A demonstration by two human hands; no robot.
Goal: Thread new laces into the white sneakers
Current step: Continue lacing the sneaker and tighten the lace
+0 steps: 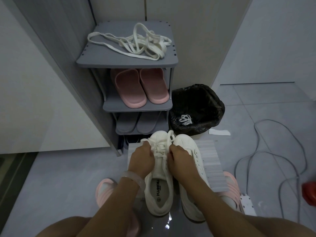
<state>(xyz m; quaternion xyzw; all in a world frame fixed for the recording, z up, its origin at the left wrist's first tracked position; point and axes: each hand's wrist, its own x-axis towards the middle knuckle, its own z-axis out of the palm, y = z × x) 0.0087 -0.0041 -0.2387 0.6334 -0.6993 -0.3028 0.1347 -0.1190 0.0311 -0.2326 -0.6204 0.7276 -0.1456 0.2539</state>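
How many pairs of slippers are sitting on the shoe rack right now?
2: a pink pair on the middle shelf and a grey pair on the shelf below. Something dark sits on the lowest level, too shadowed to identify.

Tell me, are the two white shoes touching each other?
Touching. In the head view the left sneaker and the right sneaker press side by side near the toes, with no floor showing between them there.

There were two white sneakers [159, 178], two pink slippers [139, 87] and two grey slippers [136, 123] on the shoe rack [126, 63], one bin [196, 108], and two hands [142, 159] at the laced sneaker.
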